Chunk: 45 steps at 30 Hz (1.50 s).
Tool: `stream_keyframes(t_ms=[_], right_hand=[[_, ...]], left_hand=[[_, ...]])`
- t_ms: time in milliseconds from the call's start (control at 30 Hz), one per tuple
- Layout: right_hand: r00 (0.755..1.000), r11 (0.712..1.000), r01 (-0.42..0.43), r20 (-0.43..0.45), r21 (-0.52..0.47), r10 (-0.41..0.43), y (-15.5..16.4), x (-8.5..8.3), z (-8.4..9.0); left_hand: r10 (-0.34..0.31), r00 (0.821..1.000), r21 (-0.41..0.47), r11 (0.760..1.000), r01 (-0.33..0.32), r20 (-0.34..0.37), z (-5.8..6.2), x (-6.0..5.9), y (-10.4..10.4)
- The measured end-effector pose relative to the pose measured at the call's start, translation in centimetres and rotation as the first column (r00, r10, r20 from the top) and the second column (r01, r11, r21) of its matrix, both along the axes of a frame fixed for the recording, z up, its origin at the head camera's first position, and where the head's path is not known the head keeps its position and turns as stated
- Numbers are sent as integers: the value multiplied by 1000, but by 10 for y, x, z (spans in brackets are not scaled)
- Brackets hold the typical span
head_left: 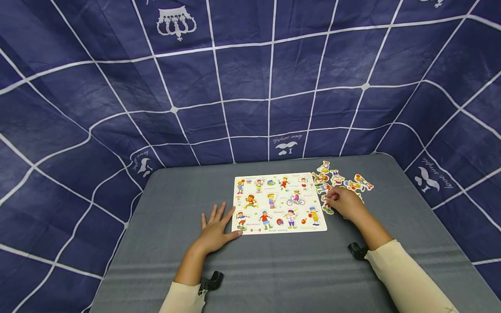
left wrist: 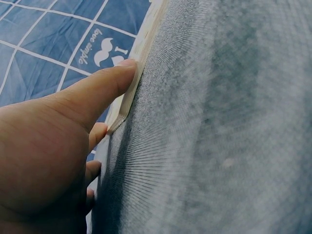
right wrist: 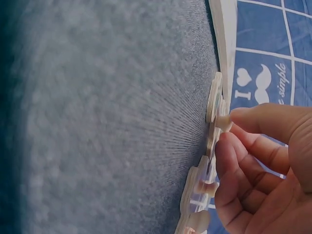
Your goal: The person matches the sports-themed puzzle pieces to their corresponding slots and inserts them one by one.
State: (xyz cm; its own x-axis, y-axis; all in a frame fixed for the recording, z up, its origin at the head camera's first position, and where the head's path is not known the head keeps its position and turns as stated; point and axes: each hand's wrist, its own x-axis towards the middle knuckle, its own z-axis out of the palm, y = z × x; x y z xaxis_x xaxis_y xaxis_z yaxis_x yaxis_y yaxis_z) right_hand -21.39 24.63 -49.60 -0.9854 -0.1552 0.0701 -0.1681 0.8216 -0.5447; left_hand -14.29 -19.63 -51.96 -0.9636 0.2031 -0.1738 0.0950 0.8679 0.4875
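A white puzzle board printed with sports figures lies on the grey table. My left hand rests flat on the table with fingers spread. Its thumb touches the board's near left edge. Several loose figure pieces lie just right of the board. My right hand sits among them, fingers curled. In the right wrist view its thumb and forefinger pinch the small peg of one puzzle piece lying on the table.
A dark blue cloth with a white grid hangs round the table on three sides. Black wrist-camera mounts rest near both sleeves. Bare grey table surface stretches left of the board and along the front.
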Motion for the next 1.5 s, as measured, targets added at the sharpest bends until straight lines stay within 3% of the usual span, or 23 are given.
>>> stream_keyframes(t_ms=[433, 800, 1267, 1500], right_hand=[[1000, 1000, -15, 3, -11, 15, -2, 2, 1], [1000, 1000, -18, 11, -22, 18, 1, 1, -2], [998, 998, 15, 55, -59, -11, 1, 0, 8], [999, 996, 20, 31, -83, -18, -6, 3, 14]], left_hand=[[-3, 1000, 13, 1000, 3, -9, -3, 1, -1], [1, 1000, 4, 1000, -1, -7, 1, 1, 0], [2, 1000, 5, 1000, -2, -4, 1, 2, 1], [1, 1000, 7, 1000, -1, -8, 1, 1, 1]])
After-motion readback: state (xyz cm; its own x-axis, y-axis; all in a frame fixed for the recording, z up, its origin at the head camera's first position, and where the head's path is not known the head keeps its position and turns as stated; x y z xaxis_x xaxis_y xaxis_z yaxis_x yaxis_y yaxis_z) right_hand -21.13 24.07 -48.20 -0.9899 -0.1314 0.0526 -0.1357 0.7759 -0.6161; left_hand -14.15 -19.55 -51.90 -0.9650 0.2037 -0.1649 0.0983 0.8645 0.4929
